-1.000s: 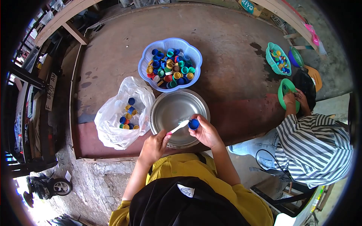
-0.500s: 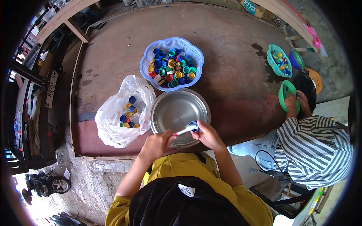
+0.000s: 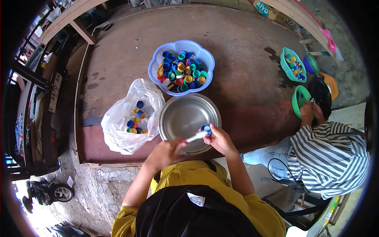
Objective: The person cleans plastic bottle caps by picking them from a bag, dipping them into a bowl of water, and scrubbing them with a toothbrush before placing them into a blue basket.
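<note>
A blue bottle cap (image 3: 205, 129) is pinched in my right hand (image 3: 221, 141), above the right rim of a round metal bowl (image 3: 185, 118). My left hand (image 3: 164, 155), slightly blurred, grips a white and red brush (image 3: 194, 138) whose tip is at the cap's opening. Behind the bowl, a blue plastic basket (image 3: 153, 71) holds several caps in blue, yellow, green and red. Left of the bowl lies an open white plastic bag (image 3: 114, 126) with several caps inside.
At the right, a person in a striped shirt (image 3: 327, 158) has both hands at a green basin (image 3: 296, 104). Beyond it are a turquoise basket (image 3: 287, 67) of caps and a black bag (image 3: 319, 93). The wooden table (image 3: 118, 59) has a raised left edge.
The brush and cap are still together, shifted slightly. The other person's hands have moved closer together at the green basin. The whole view has shifted a little.
</note>
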The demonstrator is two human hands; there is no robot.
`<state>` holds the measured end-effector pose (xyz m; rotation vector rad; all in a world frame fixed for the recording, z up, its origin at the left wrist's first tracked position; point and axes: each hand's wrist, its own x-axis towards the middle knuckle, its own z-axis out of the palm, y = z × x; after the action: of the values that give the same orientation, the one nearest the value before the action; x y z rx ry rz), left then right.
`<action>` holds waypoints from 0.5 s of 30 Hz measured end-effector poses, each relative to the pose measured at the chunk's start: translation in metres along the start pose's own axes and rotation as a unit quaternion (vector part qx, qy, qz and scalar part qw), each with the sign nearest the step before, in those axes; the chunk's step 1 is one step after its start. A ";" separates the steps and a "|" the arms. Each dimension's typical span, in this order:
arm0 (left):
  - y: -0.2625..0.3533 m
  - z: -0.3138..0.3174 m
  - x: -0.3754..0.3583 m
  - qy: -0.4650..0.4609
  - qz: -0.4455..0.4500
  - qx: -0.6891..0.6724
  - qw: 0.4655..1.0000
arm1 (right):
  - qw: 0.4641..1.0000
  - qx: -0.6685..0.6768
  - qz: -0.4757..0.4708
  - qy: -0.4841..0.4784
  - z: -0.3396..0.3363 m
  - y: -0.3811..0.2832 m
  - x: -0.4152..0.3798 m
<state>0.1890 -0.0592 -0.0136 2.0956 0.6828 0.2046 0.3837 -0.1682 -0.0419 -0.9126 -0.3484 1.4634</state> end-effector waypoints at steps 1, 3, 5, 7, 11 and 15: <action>-0.001 0.005 -0.001 -0.001 0.053 0.001 0.999 | 1.000 0.002 -0.002 -0.003 0.002 0.000 0.002; -0.004 -0.005 -0.002 0.008 -0.034 0.046 0.998 | 0.999 -0.039 -0.008 -0.001 -0.003 0.003 0.002; -0.002 -0.014 -0.003 0.039 -0.075 0.034 0.996 | 0.998 -0.065 0.003 -0.008 -0.005 0.004 -0.002; 0.006 -0.011 -0.008 0.019 -0.026 0.034 0.999 | 0.997 -0.077 0.030 -0.010 -0.003 0.008 -0.001; 0.002 -0.010 -0.011 0.045 0.019 0.053 0.997 | 0.990 -0.105 0.092 -0.005 0.000 0.009 -0.002; -0.003 -0.007 -0.023 0.037 0.027 0.023 0.999 | 0.991 -0.030 0.126 -0.034 0.006 0.006 0.000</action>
<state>0.1662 -0.0653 -0.0090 2.1613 0.6805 0.3001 0.3753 -0.1669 -0.0425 -0.9842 -0.3370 1.7273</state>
